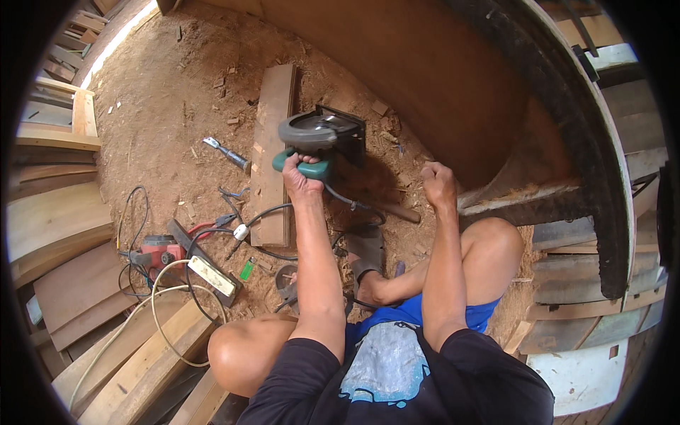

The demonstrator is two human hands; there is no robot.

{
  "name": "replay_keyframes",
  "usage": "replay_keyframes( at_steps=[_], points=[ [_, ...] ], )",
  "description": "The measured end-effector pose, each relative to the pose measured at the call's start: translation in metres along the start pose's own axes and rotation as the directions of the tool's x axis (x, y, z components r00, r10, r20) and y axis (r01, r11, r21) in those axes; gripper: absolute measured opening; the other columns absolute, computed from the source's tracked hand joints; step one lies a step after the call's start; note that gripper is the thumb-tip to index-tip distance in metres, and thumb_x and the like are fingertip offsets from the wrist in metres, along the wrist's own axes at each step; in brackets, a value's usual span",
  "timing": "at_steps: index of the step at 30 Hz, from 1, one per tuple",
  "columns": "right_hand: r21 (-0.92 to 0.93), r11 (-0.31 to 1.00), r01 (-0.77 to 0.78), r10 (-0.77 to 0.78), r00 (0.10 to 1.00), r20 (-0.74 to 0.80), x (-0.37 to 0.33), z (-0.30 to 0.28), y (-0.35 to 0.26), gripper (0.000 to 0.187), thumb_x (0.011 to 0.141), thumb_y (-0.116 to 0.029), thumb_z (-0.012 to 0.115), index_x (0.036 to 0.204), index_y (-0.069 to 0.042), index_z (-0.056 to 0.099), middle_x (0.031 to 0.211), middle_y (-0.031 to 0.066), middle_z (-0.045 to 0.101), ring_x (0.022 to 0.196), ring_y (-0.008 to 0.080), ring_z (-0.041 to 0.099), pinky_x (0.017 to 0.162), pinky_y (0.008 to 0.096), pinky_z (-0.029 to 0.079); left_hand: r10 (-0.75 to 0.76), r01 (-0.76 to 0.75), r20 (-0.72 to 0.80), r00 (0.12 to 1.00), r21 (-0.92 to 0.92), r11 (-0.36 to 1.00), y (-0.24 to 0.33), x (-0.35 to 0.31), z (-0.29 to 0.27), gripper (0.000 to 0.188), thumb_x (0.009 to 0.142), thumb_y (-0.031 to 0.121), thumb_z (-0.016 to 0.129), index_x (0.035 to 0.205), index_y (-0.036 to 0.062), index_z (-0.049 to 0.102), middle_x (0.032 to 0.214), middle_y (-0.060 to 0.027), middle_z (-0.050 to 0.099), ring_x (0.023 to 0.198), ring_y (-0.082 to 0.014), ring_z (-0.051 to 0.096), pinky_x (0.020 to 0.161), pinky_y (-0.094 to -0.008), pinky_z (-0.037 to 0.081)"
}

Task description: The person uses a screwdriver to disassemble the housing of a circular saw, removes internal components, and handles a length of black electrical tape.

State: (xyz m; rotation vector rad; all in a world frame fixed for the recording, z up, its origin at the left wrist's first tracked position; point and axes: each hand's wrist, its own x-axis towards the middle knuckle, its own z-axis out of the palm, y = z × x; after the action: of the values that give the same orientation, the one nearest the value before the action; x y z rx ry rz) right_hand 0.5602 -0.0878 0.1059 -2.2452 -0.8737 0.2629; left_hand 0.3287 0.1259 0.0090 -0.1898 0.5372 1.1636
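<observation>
The person's left hand is wrapped around the green handle of a circular saw, which overlaps the right edge of a wooden plank on the sawdust-strewn ground; whether saw and plank touch cannot be told. The right hand is curled into a fist near a large brown panel, its inside hidden. Left of the plank lie 1 chisel-like tool and 1 red power tool.

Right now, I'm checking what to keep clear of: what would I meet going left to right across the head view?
Red power tool → slim hand tool → circular saw held in the left hand → right hand.
</observation>
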Motion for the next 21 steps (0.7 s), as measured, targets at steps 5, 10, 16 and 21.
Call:
replay_keyframes(
  at_steps=[5, 10, 16, 21],
  points=[
    [0.101, 0.995, -0.003, 0.004, 1.000, -0.008, 0.005, -0.014, -0.001, 0.027, 0.091, -0.018, 0.061, 0.100, 0.004, 0.074, 0.091, 0.0165, 0.076, 0.091, 0.0209, 0.071, 0.084, 0.0346, 0.054, 0.081, -0.099, 0.111, 0.991, 0.169, 0.981, -0.003, -0.059, 0.072, 0.009, 0.090, 0.003, 0.062, 0.087, 0.0047, 0.054, 0.074, -0.0069, 0.055, 0.067, -0.0186, 0.057, 0.064, -0.0357, 0.051],
    [0.238, 0.969, 0.064, -0.083, 0.994, 0.069, -0.002, -0.021, -0.037, 0.030, 0.093, -0.020, 0.059, 0.109, 0.002, 0.073, 0.100, 0.0225, 0.075, 0.098, 0.0321, 0.073, 0.089, 0.0404, 0.054, 0.194, -0.230, 0.289, 0.938, 0.098, 0.968, 0.023, -0.135, 0.140, 0.012, 0.097, 0.011, 0.064, 0.093, 0.0067, 0.054, 0.078, -0.0040, 0.055, 0.070, -0.0169, 0.055, 0.069, -0.0373, 0.050],
    [0.400, 0.913, 0.083, -0.157, 0.975, 0.156, -0.008, -0.038, -0.071, 0.031, 0.093, -0.020, 0.060, 0.109, 0.002, 0.073, 0.100, 0.0216, 0.075, 0.097, 0.0304, 0.073, 0.089, 0.0397, 0.054, 0.353, -0.437, 0.389, 0.851, 0.152, 0.887, 0.059, -0.223, 0.177, 0.016, 0.099, 0.017, 0.067, 0.097, 0.0090, 0.053, 0.079, -0.0039, 0.056, 0.071, -0.0177, 0.056, 0.068, -0.0386, 0.050],
    [0.491, 0.854, 0.174, -0.278, 0.949, 0.146, -0.012, -0.022, -0.071, 0.031, 0.092, -0.021, 0.060, 0.108, 0.002, 0.073, 0.099, 0.0216, 0.075, 0.097, 0.0304, 0.073, 0.088, 0.0393, 0.054, 0.394, -0.510, 0.368, 0.842, 0.306, 0.804, 0.097, -0.290, 0.182, 0.017, 0.096, 0.015, 0.068, 0.099, 0.0100, 0.053, 0.079, -0.0041, 0.056, 0.071, -0.0180, 0.057, 0.067, -0.0385, 0.050]
  ],
)
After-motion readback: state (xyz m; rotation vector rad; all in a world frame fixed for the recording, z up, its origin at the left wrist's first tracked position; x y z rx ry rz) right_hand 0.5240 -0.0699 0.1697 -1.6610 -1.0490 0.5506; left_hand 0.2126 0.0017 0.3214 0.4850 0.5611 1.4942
